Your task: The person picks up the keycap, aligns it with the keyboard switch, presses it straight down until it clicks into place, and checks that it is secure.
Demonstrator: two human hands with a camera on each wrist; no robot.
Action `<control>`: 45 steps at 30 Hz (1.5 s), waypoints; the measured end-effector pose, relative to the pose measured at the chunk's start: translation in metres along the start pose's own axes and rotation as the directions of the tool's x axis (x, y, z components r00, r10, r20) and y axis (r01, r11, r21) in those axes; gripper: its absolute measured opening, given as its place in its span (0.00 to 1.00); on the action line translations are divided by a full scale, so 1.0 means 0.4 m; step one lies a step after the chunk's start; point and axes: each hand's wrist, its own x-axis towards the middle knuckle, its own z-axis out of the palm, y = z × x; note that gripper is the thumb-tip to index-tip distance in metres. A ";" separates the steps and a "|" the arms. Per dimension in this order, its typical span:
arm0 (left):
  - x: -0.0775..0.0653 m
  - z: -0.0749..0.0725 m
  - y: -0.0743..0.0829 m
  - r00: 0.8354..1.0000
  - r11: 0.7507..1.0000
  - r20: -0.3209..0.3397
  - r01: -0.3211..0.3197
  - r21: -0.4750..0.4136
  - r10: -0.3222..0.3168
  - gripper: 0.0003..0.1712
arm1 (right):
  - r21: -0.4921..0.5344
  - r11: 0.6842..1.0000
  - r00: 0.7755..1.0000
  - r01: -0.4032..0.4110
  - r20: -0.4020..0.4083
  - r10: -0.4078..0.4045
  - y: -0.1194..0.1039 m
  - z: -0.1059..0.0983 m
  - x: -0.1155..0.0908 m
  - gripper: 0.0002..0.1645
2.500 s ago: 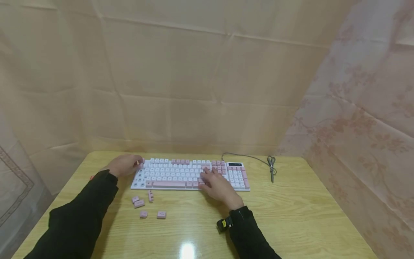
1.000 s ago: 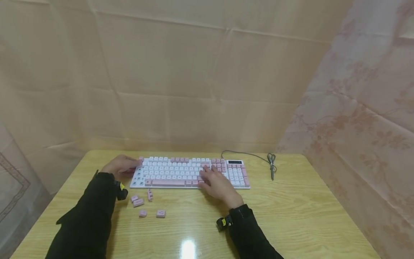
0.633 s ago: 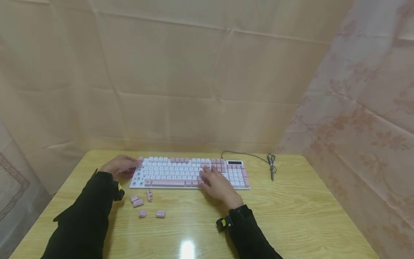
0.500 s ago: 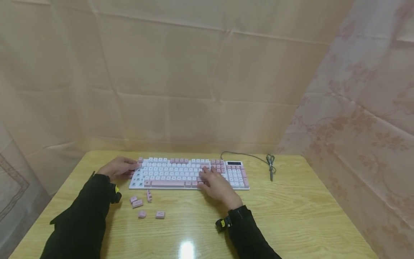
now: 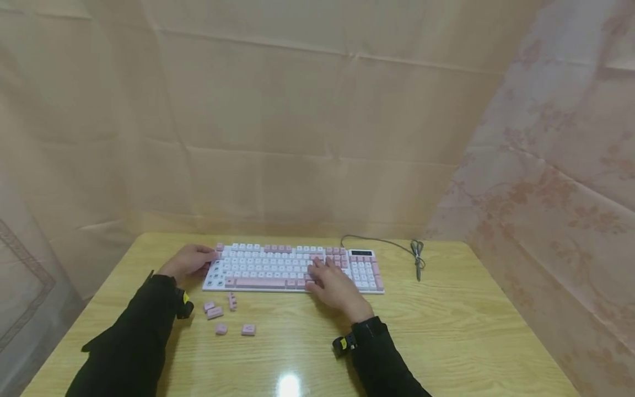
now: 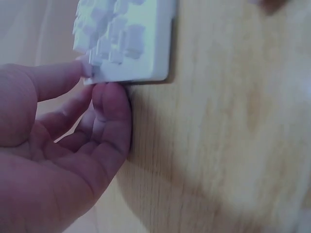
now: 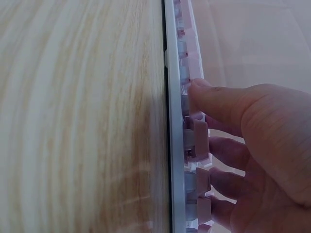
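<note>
Keyboard [image 5: 270,268], white with some pink keys, flat on the wooden counter [image 5: 446,331], toward its far side and a little to the left. At the upper part of its left edge, left grip [image 5: 188,259] nearly closed: in the left wrist view, tip of thumb on a small pink keycap [image 6: 87,68], pinched as it looks against a partly hidden forefinger, with other fingers curled against the side of the board. Impossible to tell if fully seated. Just below, along the same edge, a column of bare switches [image 5: 214,274]. Over the right half of the board, right grip [image 5: 334,285] loosely open, fingers spread and slightly bent, only resting on keys, with thumb at the pink bottom row. In front of the keyboard, five loose keycaps [image 5: 215,312] on the counter: two close together, one just beside, two more nearer to the person. From the rear, a thin cable [image 5: 377,239] to a tied bundle [image 5: 418,259] at right. On both arms, black sleeves [image 5: 131,331]. Around the counter, hanging cloth: plain beige cloth [image 5: 258,110] behind, pinkish flowered cloth [image 5: 560,198] at right.
</note>
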 end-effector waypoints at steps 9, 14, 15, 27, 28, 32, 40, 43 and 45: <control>-0.036 0.000 0.017 0.991 0.958 0.019 -0.133 0.254 0.133 0.30 | -0.006 1.000 1.000 0.014 -0.005 -0.014 0.009 0.003 0.001 0.30; -0.073 0.008 0.041 0.970 0.907 0.019 -0.232 0.352 0.241 0.28 | -0.012 1.000 1.000 0.016 -0.008 -0.016 0.013 0.006 0.004 0.31; -0.079 0.012 0.044 0.962 0.893 0.023 -0.262 0.367 0.272 0.27 | -0.012 1.000 1.000 0.016 -0.006 -0.016 0.014 0.006 0.004 0.31; -0.164 0.045 0.074 0.801 0.650 0.123 -0.555 0.518 0.586 0.14 | -0.025 0.999 1.000 0.023 -0.003 -0.023 0.011 -0.002 -0.003 0.31; -0.172 0.048 0.074 0.791 0.639 0.130 -0.568 0.519 0.597 0.13 | -0.026 0.999 1.000 0.023 -0.001 -0.023 0.011 -0.002 -0.003 0.31; -0.199 0.064 0.072 0.780 0.638 0.135 -0.585 0.500 0.611 0.14 | -0.018 1.000 1.000 0.018 0.002 -0.018 0.013 0.000 -0.004 0.32; -0.229 0.106 0.058 0.808 0.694 0.141 -0.568 0.443 0.572 0.16 | -0.005 1.000 1.000 0.023 0.000 -0.023 0.012 0.001 -0.013 0.31; -0.231 0.118 0.056 0.808 0.693 0.155 -0.571 0.441 0.568 0.16 | -0.007 1.000 1.000 0.027 -0.001 -0.027 0.014 0.000 -0.019 0.31; -0.229 0.124 0.056 0.814 0.694 0.158 -0.564 0.448 0.559 0.16 | -0.006 1.000 1.000 0.023 -0.003 -0.023 0.015 -0.003 -0.021 0.32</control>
